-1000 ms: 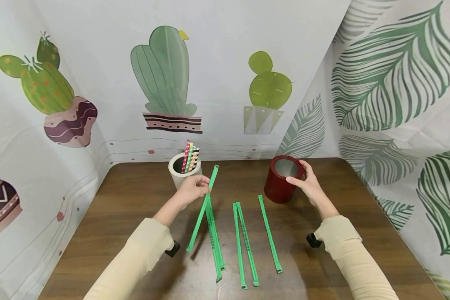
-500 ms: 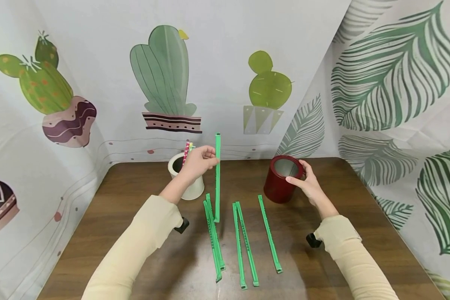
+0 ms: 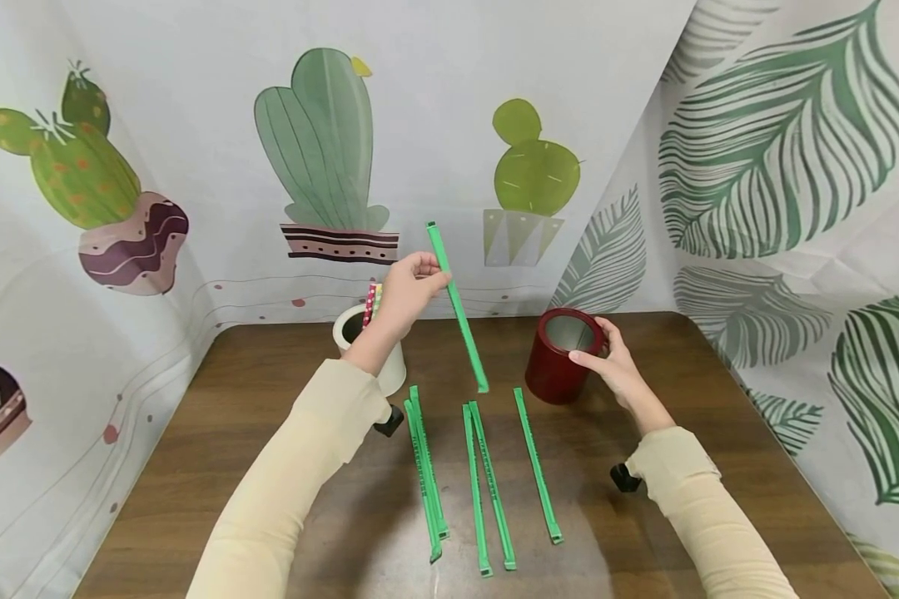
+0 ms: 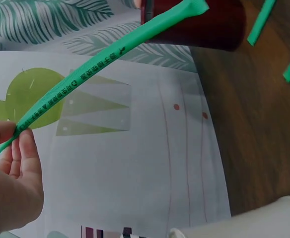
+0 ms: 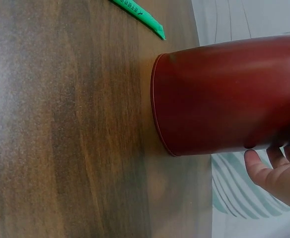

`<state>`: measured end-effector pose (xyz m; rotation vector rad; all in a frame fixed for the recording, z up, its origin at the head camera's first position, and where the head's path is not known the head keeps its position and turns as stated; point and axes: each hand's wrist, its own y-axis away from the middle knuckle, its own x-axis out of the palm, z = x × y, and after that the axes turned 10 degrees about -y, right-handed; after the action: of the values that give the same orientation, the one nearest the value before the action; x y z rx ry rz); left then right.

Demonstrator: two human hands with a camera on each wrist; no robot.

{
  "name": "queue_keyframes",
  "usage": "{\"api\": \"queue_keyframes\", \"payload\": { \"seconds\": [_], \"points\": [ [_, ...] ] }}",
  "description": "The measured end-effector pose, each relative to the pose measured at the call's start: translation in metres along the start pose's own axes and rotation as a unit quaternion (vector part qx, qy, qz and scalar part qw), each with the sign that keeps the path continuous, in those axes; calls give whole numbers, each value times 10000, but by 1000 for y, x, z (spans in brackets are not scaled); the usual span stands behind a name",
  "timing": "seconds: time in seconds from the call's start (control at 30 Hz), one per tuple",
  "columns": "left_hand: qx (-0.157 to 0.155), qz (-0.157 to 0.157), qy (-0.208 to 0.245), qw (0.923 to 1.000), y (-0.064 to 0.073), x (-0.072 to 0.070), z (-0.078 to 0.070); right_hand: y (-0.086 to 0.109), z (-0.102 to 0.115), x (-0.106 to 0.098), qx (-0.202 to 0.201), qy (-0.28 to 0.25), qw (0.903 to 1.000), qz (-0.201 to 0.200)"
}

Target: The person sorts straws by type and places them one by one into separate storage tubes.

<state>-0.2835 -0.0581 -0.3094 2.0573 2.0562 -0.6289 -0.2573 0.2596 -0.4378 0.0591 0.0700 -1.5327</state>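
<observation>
Raised above the table's back part, my left hand [image 3: 410, 293] pinches a green-wrapped straw [image 3: 460, 320] near its upper end. The straw slants down to the right, its lower end apart from the red canister [image 3: 558, 370] in the head view. Printed characters run along the wrapper [image 4: 93, 67] in the left wrist view. My right hand [image 3: 618, 370] grips the canister at its upper right side, thumb at the front rim and fingers around the far side. The canister stands upright on the table, mouth up; no straw shows inside it.
Several more green-wrapped straws [image 3: 489, 491] lie lengthwise on the brown wooden table [image 3: 270, 499]. At the back left stands a white canister [image 3: 394, 374] with patterned sticks [image 3: 370, 306] in it, partly hidden by my left hand. A printed cloth [image 3: 449, 166] hangs behind the table.
My left hand has lifted the wrapped straw off the left group and carried it up and to the right; its lower end has swung rightward. My right hand keeps its grip on the red canister.
</observation>
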Motion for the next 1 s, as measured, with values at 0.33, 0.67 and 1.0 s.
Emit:
{"api": "queue_keyframes", "payload": {
  "seconds": [0.33, 0.67, 1.0],
  "points": [
    [-241, -464, 731, 9960, -16, 15, -16, -1, -2, 0, -6, 41, 10000, -17],
    [-421, -1016, 1290, 9855, -24, 47, -20, -1, -1, -1, -38, 69, 9999, -86],
    [-367, -1174, 652, 9903, -20, 86, -16, -2, -4, -1, -51, -40, 10000, -48]
  ]
}}
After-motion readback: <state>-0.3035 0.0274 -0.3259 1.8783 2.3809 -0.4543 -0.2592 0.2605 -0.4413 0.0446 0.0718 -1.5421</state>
